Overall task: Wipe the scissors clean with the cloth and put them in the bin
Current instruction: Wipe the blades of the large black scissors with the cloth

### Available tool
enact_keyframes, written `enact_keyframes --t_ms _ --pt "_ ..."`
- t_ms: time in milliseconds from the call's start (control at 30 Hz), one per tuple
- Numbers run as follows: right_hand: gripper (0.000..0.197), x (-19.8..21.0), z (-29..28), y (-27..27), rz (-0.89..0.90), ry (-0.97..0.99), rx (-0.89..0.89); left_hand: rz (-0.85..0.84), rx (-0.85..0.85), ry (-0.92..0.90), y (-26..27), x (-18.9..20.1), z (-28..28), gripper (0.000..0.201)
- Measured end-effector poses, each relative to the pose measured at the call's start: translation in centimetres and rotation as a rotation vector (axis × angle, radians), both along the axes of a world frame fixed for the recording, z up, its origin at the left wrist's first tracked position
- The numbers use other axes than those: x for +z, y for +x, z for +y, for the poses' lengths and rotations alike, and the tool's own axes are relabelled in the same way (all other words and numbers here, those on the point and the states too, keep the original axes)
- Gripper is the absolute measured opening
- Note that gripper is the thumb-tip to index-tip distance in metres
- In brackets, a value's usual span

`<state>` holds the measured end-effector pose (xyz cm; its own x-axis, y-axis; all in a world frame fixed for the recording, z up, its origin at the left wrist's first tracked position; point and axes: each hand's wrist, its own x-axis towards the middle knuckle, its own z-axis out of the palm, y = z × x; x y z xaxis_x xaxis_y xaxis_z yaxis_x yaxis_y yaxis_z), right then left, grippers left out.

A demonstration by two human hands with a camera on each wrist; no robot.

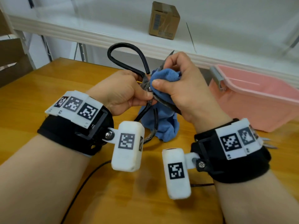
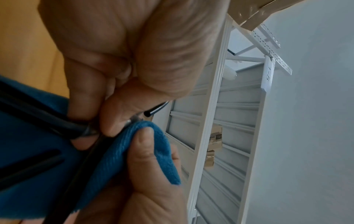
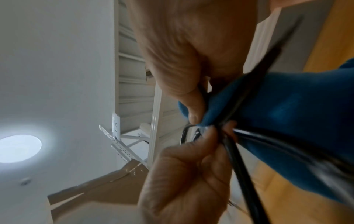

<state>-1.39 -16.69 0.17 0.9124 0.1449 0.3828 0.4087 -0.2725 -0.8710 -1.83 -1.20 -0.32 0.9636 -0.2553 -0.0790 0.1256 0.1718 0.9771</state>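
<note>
While the left hand (image 1: 123, 92) pinches the scissors (image 1: 129, 62) at the pivot, the right hand (image 1: 181, 88), nearer the bin (image 1: 258, 101), clasps cloth (image 1: 163, 75) round blades pointing up and away.

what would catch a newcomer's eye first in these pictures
First, the big black-handled scissors held up over the middle of the wooden table: the left hand grips them near the pivot while the right hand pinches a blue cloth round the blades. Next, the pink bin standing at the right on the table, and the bulky marker-covered wristbands on both wrists.
</note>
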Motion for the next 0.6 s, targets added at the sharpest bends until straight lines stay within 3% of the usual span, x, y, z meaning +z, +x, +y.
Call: enact_keyframes --t_ms 167,400,600 --pt "0.063 -0.1 -0.5 0.3 0.215 0.179 -0.067 -0.009 -0.020 0.016 0.0 0.0 -0.2 0.042" --pt "0.056 0.0 -0.1 0.2 0.323 0.340 -0.093 -0.071 -0.063 0.112 -0.2 -0.4 -1.3 0.037" --pt "0.073 0.0 -0.8 0.9 0.377 0.526 -0.109 -0.054 -0.064 0.145 -0.1 -0.3 -1.5 0.036"
